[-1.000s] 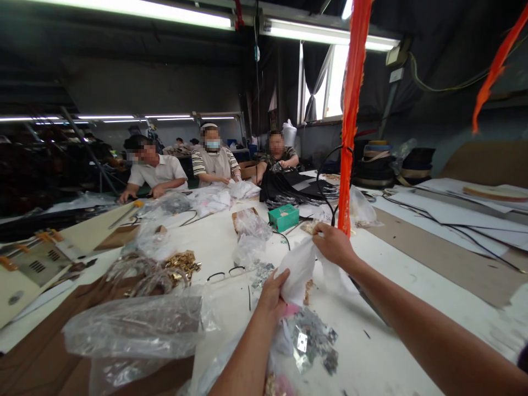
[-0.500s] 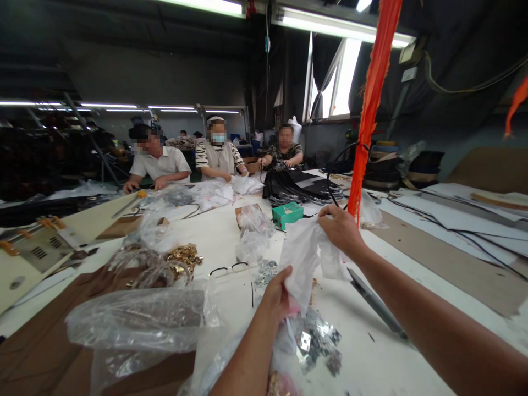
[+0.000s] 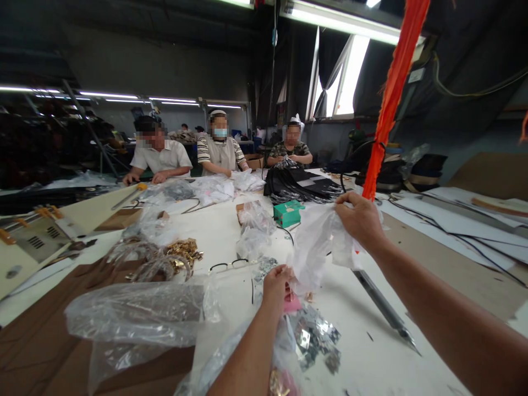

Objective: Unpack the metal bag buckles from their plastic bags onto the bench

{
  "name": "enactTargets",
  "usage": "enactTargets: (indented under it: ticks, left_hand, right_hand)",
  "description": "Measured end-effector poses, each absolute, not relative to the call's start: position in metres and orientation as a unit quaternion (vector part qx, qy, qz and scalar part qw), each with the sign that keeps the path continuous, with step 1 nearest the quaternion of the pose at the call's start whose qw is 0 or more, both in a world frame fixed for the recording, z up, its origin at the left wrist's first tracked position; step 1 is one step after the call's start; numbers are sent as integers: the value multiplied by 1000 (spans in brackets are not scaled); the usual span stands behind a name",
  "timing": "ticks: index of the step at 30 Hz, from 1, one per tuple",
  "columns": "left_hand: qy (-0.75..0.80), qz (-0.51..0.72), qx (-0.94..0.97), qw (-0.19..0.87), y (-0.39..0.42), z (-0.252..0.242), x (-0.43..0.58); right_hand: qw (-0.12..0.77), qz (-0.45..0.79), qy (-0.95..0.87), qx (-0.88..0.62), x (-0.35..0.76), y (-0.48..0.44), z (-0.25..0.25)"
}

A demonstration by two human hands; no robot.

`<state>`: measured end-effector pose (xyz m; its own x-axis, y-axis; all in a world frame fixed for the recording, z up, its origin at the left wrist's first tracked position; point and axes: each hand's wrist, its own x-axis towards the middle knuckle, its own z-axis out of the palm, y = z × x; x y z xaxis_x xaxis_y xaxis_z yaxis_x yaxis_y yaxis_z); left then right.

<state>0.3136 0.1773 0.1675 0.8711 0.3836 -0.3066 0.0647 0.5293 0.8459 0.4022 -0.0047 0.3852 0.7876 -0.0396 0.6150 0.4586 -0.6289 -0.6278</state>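
My right hand (image 3: 362, 219) pinches the upper edge of a thin, crumpled white sheet (image 3: 311, 256), which hangs over the table; I cannot tell whether it is a bag or wrapping. Lower down, my left hand (image 3: 277, 285) has its fingers closed at the sheet's lower left corner. Just under those fingers shows a pink piece (image 3: 292, 302), partly hidden. Small silver metal plates (image 3: 315, 336) lie in a heap below, and more plates (image 3: 266, 267) lie beyond my left hand. A small gold part (image 3: 309, 296) rests beside the pink piece.
A grey pen-like tool (image 3: 383, 308) lies right of the plates. Glasses (image 3: 229, 265), a green box (image 3: 287, 213), gold hardware (image 3: 184, 254) and a clear plastic bag (image 3: 136, 313) are on the table. An orange strip (image 3: 391, 104) hangs near my right hand. Three people sit opposite.
My right hand has moved right and slightly up with the sheet's upper edge, stretching it. My left fingers have turned, and more of the pink piece shows.
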Motion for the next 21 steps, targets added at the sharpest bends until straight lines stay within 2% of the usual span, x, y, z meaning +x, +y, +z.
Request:
enactTargets:
  ticks: [6, 13, 21]
  left_hand:
    - [248, 151, 556, 779, 174, 179, 311]
    - [219, 213, 579, 756, 164, 208, 317]
    - [89, 253, 538, 799, 159, 270, 327]
  right_hand:
    - [425, -309, -123, -842, 396, -5, 393]
    - [447, -340, -141, -815, 386, -18, 398]
    - [481, -379, -149, -777, 360, -33, 413]
